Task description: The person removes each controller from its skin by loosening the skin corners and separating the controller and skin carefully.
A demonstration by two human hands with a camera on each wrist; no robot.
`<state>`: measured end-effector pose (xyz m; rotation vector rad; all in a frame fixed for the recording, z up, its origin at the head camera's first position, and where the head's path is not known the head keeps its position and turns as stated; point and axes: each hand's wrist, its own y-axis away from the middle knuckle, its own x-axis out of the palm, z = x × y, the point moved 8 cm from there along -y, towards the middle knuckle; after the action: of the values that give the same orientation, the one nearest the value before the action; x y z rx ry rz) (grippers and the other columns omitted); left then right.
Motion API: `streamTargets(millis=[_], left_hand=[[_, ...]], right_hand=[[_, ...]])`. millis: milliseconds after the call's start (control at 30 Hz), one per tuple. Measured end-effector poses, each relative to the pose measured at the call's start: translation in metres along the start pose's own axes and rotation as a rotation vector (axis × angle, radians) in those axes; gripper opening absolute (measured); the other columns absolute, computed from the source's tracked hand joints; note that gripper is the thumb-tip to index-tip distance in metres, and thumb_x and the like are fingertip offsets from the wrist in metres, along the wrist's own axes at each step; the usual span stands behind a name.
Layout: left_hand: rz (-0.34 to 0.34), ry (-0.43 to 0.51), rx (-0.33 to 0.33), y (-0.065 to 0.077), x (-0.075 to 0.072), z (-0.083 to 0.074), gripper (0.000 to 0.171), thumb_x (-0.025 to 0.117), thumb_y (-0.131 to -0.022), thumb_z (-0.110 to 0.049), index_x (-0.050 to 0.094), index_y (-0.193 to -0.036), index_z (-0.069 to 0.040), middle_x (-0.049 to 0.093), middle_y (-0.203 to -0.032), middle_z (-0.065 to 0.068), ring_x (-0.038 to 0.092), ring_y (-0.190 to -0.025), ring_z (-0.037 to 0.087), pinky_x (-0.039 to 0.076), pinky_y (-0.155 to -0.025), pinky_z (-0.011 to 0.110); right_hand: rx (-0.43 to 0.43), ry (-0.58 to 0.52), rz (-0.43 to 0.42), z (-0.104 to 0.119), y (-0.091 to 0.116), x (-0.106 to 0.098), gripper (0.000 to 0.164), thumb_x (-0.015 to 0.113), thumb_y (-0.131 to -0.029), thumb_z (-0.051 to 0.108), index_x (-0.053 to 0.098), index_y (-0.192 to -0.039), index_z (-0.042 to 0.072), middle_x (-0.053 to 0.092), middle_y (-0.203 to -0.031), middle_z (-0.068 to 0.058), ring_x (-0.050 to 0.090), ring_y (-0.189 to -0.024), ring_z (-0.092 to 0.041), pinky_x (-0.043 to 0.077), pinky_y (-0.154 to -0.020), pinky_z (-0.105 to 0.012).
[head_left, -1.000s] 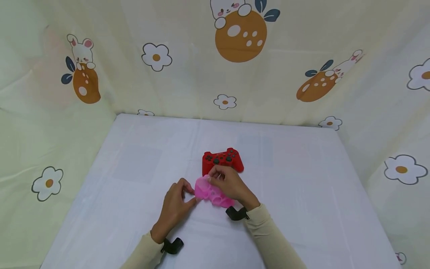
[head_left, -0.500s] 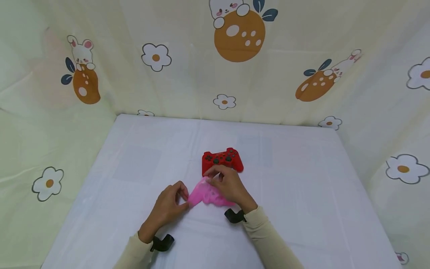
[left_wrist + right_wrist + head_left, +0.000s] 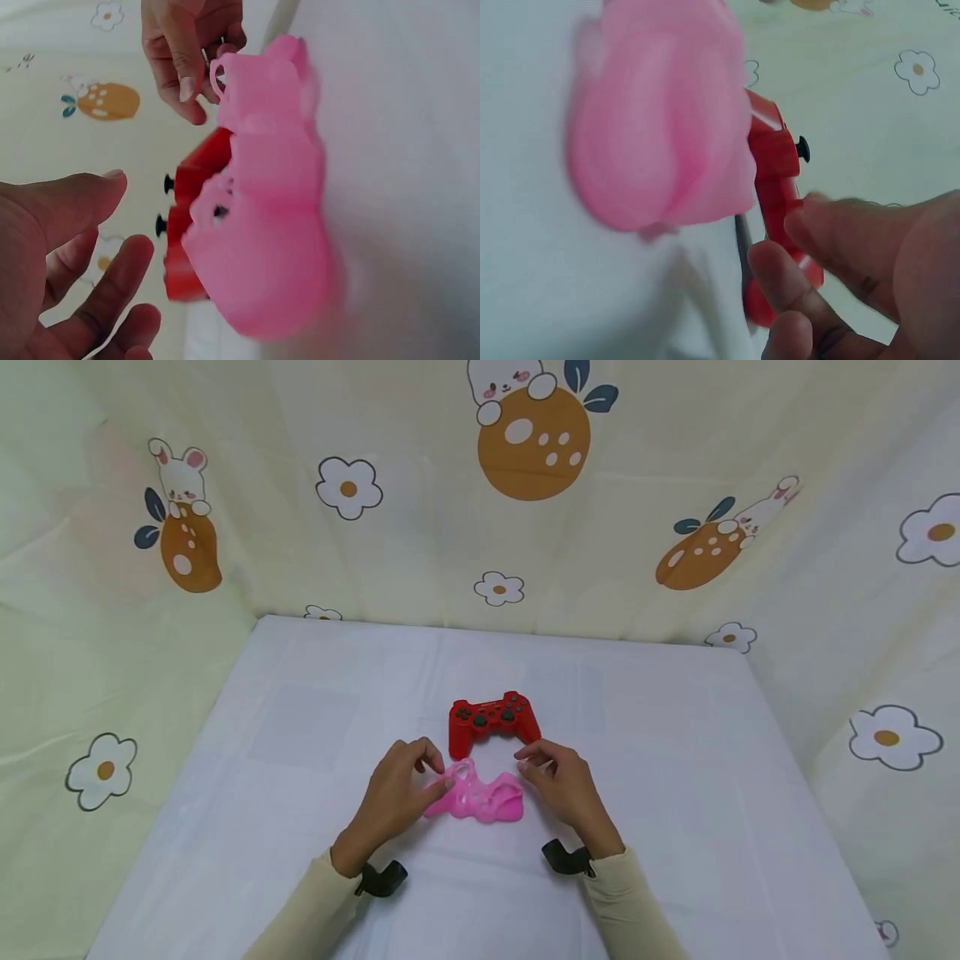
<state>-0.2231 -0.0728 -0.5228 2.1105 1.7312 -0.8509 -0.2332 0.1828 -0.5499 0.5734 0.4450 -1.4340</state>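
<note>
A pink, soft-looking game controller cover [image 3: 486,807] with cut-out holes lies on the white table in the head view. Just behind it rests a red game controller [image 3: 492,714] with black thumbsticks. My left hand [image 3: 392,792] hovers over the cover's left end; in the left wrist view its fingers are spread apart from the cover [image 3: 274,247], holding nothing. Close by the right end is my right hand [image 3: 566,783], fingers loosely bent. The right wrist view shows its thumb and fingertips apart, with no grip on the cover [image 3: 660,135].
A white cloth covers the table [image 3: 660,793]. Behind it and at both sides hangs a cream curtain [image 3: 420,527] printed with flowers and rabbits. Each wrist carries a small black camera mount [image 3: 384,878].
Both hands have let go of the pink cover, which now lies flatter on the table. The right hand moved to the right, uncovering the red controller; the left shifted slightly right and up.
</note>
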Motion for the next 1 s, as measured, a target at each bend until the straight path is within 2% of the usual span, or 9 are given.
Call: streamTargets(millis=[133, 267, 467, 567, 667, 767, 1000], left_hand=[[0.056, -0.021, 0.085, -0.018, 0.013, -0.022, 0.024, 0.087, -0.088, -0.022, 0.065, -0.098, -0.02, 0.07, -0.097, -0.001, 0.062, -0.101, 0.023, 0.051, -0.083, 0.035], [0.125, -0.087, 0.163, -0.034, 0.032, -0.04, 0.027, 0.09, -0.086, -0.021, 0.065, -0.098, -0.02, 0.074, -0.098, 0.002, 0.061, -0.1, 0.024, 0.051, -0.083, 0.035], [0.244, -0.259, 0.25, -0.049, 0.063, -0.054, 0.027, 0.087, -0.086, -0.017, 0.064, -0.099, -0.019, 0.078, -0.1, -0.004, 0.057, -0.095, 0.016, 0.048, -0.08, 0.033], [0.263, -0.313, 0.25, -0.05, 0.074, -0.051, 0.024, 0.082, -0.085, -0.009, 0.063, -0.096, -0.019, 0.074, -0.092, -0.003, 0.056, -0.09, 0.014, 0.046, -0.075, 0.031], [0.252, -0.322, 0.24, -0.048, 0.079, -0.047, 0.026, 0.081, -0.081, -0.003, 0.063, -0.093, -0.018, 0.068, -0.084, -0.003, 0.053, -0.085, 0.013, 0.043, -0.073, 0.029], [0.228, -0.307, 0.233, -0.046, 0.08, -0.046, 0.029, 0.084, -0.08, -0.003, 0.062, -0.091, -0.018, 0.065, -0.08, -0.004, 0.051, -0.083, 0.012, 0.041, -0.072, 0.028], [0.191, -0.21, 0.188, -0.049, 0.073, -0.041, 0.025, 0.086, -0.085, -0.011, 0.064, -0.094, -0.018, 0.071, -0.089, -0.002, 0.052, -0.088, 0.014, 0.045, -0.07, 0.027]], right_hand=[[0.041, 0.015, -0.015, -0.009, 0.016, -0.003, 0.017, 0.072, -0.098, 0.013, 0.076, -0.113, 0.02, 0.076, -0.1, -0.002, 0.051, -0.07, -0.016, 0.042, -0.064, -0.027], [0.061, 0.008, -0.016, -0.013, 0.031, 0.001, 0.025, 0.074, -0.094, 0.01, 0.075, -0.116, 0.022, 0.078, -0.098, 0.0, 0.049, -0.062, -0.014, 0.039, -0.057, -0.025], [0.068, -0.038, -0.041, -0.014, 0.044, 0.01, 0.037, 0.084, -0.086, 0.009, 0.072, -0.118, 0.022, 0.079, -0.1, 0.002, 0.049, -0.061, -0.013, 0.039, -0.055, -0.025], [0.073, -0.051, -0.059, -0.014, 0.046, 0.014, 0.044, 0.088, -0.082, 0.01, 0.071, -0.119, 0.022, 0.079, -0.101, 0.002, 0.049, -0.061, -0.013, 0.038, -0.055, -0.025], [0.082, -0.046, -0.075, -0.013, 0.047, 0.016, 0.046, 0.09, -0.08, 0.01, 0.069, -0.12, 0.023, 0.078, -0.099, 0.003, 0.049, -0.06, -0.013, 0.037, -0.054, -0.025], [0.084, -0.017, -0.077, -0.012, 0.047, 0.018, 0.045, 0.092, -0.08, 0.012, 0.069, -0.117, 0.023, 0.077, -0.094, 0.004, 0.048, -0.061, -0.013, 0.037, -0.055, -0.025], [0.126, 0.003, -0.085, -0.018, 0.056, 0.015, 0.039, 0.09, -0.083, 0.015, 0.068, -0.114, 0.022, 0.071, -0.085, 0.006, 0.047, -0.064, -0.015, 0.036, -0.059, -0.026]])
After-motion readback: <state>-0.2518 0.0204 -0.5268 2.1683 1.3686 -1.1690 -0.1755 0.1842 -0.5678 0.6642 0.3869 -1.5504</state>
